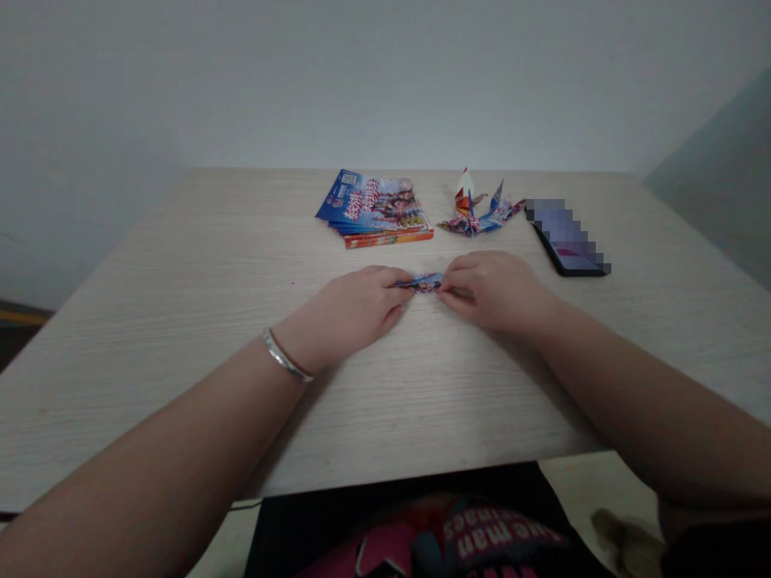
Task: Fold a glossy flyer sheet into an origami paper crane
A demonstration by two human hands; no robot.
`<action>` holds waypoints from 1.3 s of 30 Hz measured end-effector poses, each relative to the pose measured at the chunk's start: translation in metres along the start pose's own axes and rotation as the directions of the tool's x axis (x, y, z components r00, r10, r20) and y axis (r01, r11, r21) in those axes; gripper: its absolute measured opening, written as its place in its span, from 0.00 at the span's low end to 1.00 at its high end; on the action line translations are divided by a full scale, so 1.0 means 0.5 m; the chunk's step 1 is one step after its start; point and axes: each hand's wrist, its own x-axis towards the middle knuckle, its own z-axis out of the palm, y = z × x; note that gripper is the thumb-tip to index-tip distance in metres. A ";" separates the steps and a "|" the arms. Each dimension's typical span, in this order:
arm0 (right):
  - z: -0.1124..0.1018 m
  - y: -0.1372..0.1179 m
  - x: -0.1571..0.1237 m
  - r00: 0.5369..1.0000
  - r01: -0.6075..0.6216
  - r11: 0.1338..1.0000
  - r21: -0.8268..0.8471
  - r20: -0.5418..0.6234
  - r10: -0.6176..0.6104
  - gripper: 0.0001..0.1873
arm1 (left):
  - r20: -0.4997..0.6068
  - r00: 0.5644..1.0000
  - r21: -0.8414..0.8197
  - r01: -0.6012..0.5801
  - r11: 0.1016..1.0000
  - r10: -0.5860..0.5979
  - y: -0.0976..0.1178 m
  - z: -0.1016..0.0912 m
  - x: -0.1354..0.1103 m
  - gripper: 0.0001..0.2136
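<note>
A small folded piece of printed paper point(426, 282), blue with mixed colours, lies between my two hands near the middle of the table. My left hand point(367, 309), with a silver bangle at the wrist, pinches its left end. The right end is pinched between the thumb and fingers of my right hand point(497, 289). Both hands rest low at the tabletop, and the fingertips cover the paper's ends. Just beyond my right hand stand folded paper cranes point(482, 213) made of similar printed paper.
Behind my left hand lies a fanned stack of printed flyers point(373, 205), blue with an orange lower edge. A black phone point(566, 241) rests at the right. The pale wood-grain table point(198, 265) meets a wall at its far edge.
</note>
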 end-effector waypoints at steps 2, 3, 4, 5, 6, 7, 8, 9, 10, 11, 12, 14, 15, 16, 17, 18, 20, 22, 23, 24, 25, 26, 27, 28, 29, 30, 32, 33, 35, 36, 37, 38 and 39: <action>0.008 -0.006 0.004 0.998 -0.004 1.000 0.004 -0.057 0.004 0.15 | -0.035 0.999 -0.013 0.001 1.000 -0.001 -0.004 0.005 0.003 0.17; 0.012 -0.009 0.006 0.996 0.011 1.000 0.015 -0.085 -0.009 0.15 | -0.055 0.998 -0.016 0.002 1.000 -0.003 -0.007 0.007 0.004 0.17; 0.017 -0.013 0.009 0.993 0.030 0.999 0.024 -0.114 -0.027 0.15 | -0.071 0.997 -0.017 0.001 1.000 -0.002 -0.010 0.009 0.005 0.16; 0.022 -0.018 0.012 0.991 0.050 0.998 0.029 -0.129 -0.046 0.14 | -0.085 0.996 -0.015 0.000 1.000 -0.001 -0.013 0.010 0.006 0.16; 0.026 -0.022 0.014 0.990 0.061 0.998 0.022 -0.128 -0.058 0.15 | -0.091 0.996 -0.013 -0.005 1.000 0.003 -0.016 0.011 0.007 0.16; 0.029 -0.026 0.017 0.990 0.066 0.998 0.013 -0.124 -0.064 0.15 | -0.094 0.996 -0.012 -0.008 1.000 0.007 -0.017 0.010 0.008 0.15; 0.031 -0.030 0.019 0.991 0.064 0.998 0.006 -0.116 -0.063 0.15 | -0.090 0.996 -0.012 -0.006 1.000 0.005 -0.019 0.010 0.009 0.15; 0.033 -0.032 0.020 0.992 0.062 0.998 0.003 -0.110 -0.061 0.16 | -0.083 0.997 -0.014 0.007 1.000 -0.008 -0.019 0.008 0.009 0.14; 0.034 -0.034 0.021 0.992 0.058 0.998 0.004 -0.109 -0.058 0.16 | -0.082 0.996 -0.018 0.034 0.999 -0.035 -0.019 0.007 0.010 0.14; 0.035 -0.034 0.022 0.993 0.052 0.999 0.008 -0.110 -0.051 0.16 | -0.087 0.994 -0.020 0.071 0.997 -0.072 -0.018 0.006 0.010 0.13; 0.034 -0.033 0.023 0.992 0.044 0.999 0.011 -0.116 -0.043 0.16 | -0.099 0.989 -0.022 0.111 0.994 -0.113 -0.017 0.006 0.010 0.13; 0.034 -0.031 0.023 0.991 0.028 1.000 0.006 -0.129 -0.027 0.15 | -0.120 0.982 -0.028 0.144 0.989 -0.146 -0.016 0.007 0.011 0.14; 0.033 -0.029 0.024 0.991 0.021 1.000 0.000 -0.135 -0.021 0.15 | -0.132 0.982 -0.033 0.130 0.991 -0.133 -0.016 0.009 0.012 0.14; 0.033 -0.028 0.025 0.990 0.020 1.000 -0.008 -0.142 -0.021 0.15 | -0.141 0.984 -0.040 0.102 0.994 -0.106 -0.017 0.012 0.013 0.13; 0.034 -0.026 0.026 0.989 0.027 0.999 -0.018 -0.146 -0.029 0.15 | -0.151 0.986 -0.049 0.068 0.996 -0.074 -0.019 0.015 0.014 0.12; 0.034 -0.025 0.027 0.988 0.037 0.999 -0.029 -0.150 -0.041 0.15 | -0.165 0.985 -0.059 0.041 0.997 -0.051 -0.020 0.019 0.015 0.12; 0.036 -0.024 0.030 0.984 0.060 0.997 -0.049 -0.165 -0.067 0.15 | -0.205 0.978 -0.080 0.023 0.997 -0.039 -0.024 0.025 0.016 0.11; 0.038 -0.023 0.032 0.977 0.078 0.995 -0.057 -0.194 -0.088 0.15 | -0.222 0.974 -0.096 0.024 0.995 -0.045 -0.025 0.028 0.017 0.10; 0.040 -0.023 0.033 0.973 0.081 0.995 -0.051 -0.212 -0.091 0.14 | -0.222 0.974 -0.099 0.027 0.995 -0.049 -0.025 0.028 0.017 0.10; 0.042 -0.022 0.033 0.969 0.082 0.996 -0.039 -0.231 -0.089 0.13 | -0.219 0.974 -0.101 0.034 0.994 -0.055 -0.025 0.028 0.017 0.10; 0.044 -0.022 0.034 0.966 0.079 0.997 -0.019 -0.246 -0.082 0.12 | -0.214 0.975 -0.102 0.042 0.994 -0.063 -0.023 0.027 0.017 0.10; 0.046 -0.021 0.035 0.964 0.073 0.997 0.007 -0.257 -0.068 0.11 | -0.207 0.976 -0.105 0.052 0.993 -0.073 -0.021 0.025 0.016 0.10; 0.049 -0.020 0.035 0.963 0.062 0.997 0.037 -0.266 -0.050 0.10 | -0.201 0.976 -0.112 0.063 0.992 -0.085 -0.020 0.024 0.016 0.10; 0.052 -0.019 0.036 0.962 0.051 0.997 0.066 -0.271 -0.031 0.10 | -0.197 0.976 -0.123 0.074 0.990 -0.097 -0.018 0.024 0.016 0.10; 0.054 -0.018 0.037 0.962 0.041 0.995 0.092 -0.274 -0.014 0.09 | -0.195 0.975 -0.136 0.083 0.987 -0.109 -0.017 0.023 0.016 0.10; 0.056 -0.018 0.038 0.962 0.033 0.993 0.115 -0.274 0.000 0.09 | -0.193 0.974 -0.148 0.089 0.985 -0.117 -0.016 0.024 0.016 0.10; 0.059 -0.016 0.039 0.960 0.018 0.987 0.160 -0.277 0.028 0.09 | -0.187 0.974 -0.166 0.096 0.981 -0.127 -0.015 0.026 0.018 0.10; 0.059 -0.015 0.040 0.959 0.011 0.983 0.183 -0.279 0.041 0.09 | -0.185 0.974 -0.172 0.100 0.980 -0.132 -0.015 0.027 0.018 0.10; 0.060 -0.014 0.042 0.959 0.015 0.978 0.209 -0.280 0.045 0.10 | -0.183 0.973 -0.181 0.108 0.977 -0.142 -0.015 0.029 0.020 0.09; 0.061 -0.013 0.043 0.960 0.026 0.978 0.209 -0.279 0.034 0.10 | -0.183 0.972 -0.185 0.113 0.976 -0.147 -0.015 0.030 0.021 0.09; 0.062 -0.012 0.044 0.961 0.039 0.978 0.203 -0.278 0.019 0.10 | -0.183 0.971 -0.189 0.118 0.975 -0.153 -0.015 0.031 0.021 0.09; 0.063 -0.011 0.045 0.961 0.051 0.979 0.197 -0.276 0.005 0.10 | -0.184 0.970 -0.193 0.125 0.973 -0.161 -0.015 0.031 0.021 0.09; 0.065 -0.011 0.047 0.961 0.057 0.979 0.197 -0.277 0.000 0.10 | -0.185 0.967 -0.196 0.138 0.971 -0.175 -0.014 0.032 0.022 0.09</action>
